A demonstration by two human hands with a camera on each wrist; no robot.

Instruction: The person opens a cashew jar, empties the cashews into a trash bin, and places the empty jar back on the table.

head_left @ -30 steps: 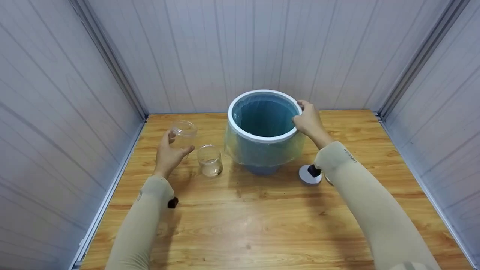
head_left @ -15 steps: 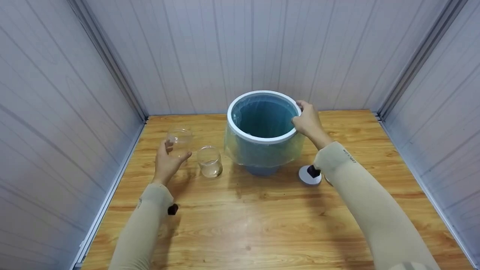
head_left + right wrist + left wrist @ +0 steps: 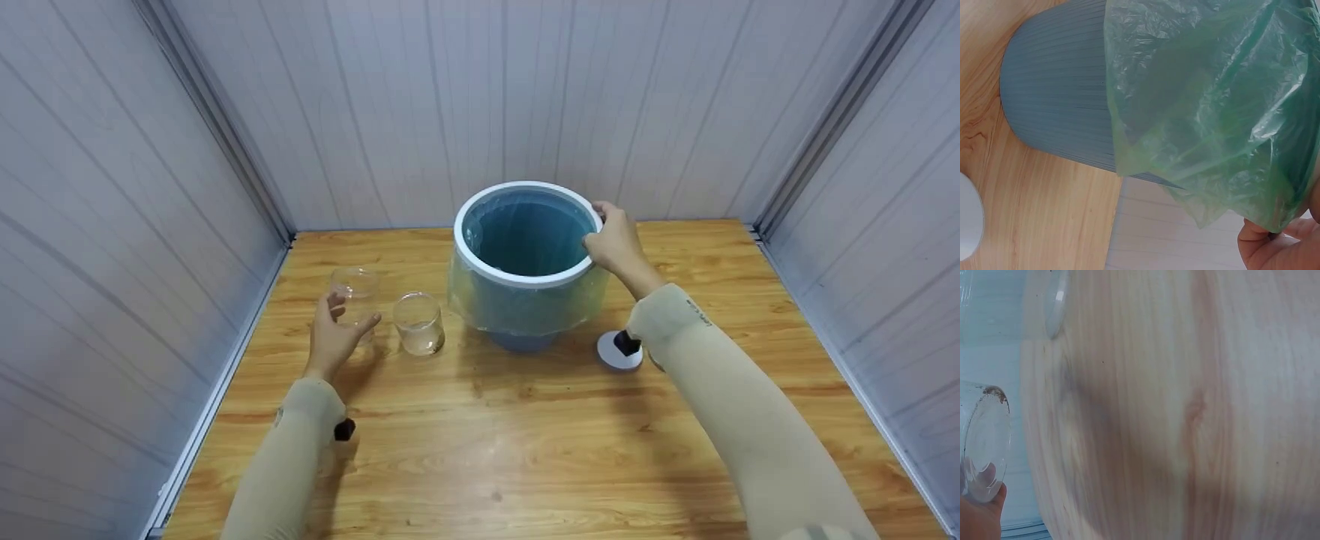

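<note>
My left hand (image 3: pixel 336 337) holds a clear jar (image 3: pixel 355 283), thumb on one side and fingers on the other. In the left wrist view, the underside of this clear jar (image 3: pixel 987 439) shows above the fingers. A second clear jar (image 3: pixel 418 322) stands upright on the table just right of that hand. At the centre is a blue trash bin (image 3: pixel 523 343), lined with a thin green plastic bag (image 3: pixel 525 307) folded over its white rim (image 3: pixel 491 268). My right hand (image 3: pixel 621 244) grips the rim on the right side, its fingertips partly hidden by the bag (image 3: pixel 1207 112).
A white round lid (image 3: pixel 616 358) lies on the wooden table (image 3: pixel 487 450) below the right wrist. Behind the sleeve, the edge of another round thing (image 3: pixel 657 361) shows. Panelled walls (image 3: pixel 390 112) enclose the table at the back and both sides.
My left hand has lowered the clear jar toward the table, moving slightly left and nearer to me. The right hand keeps its grip on the rim; the bin has barely moved.
</note>
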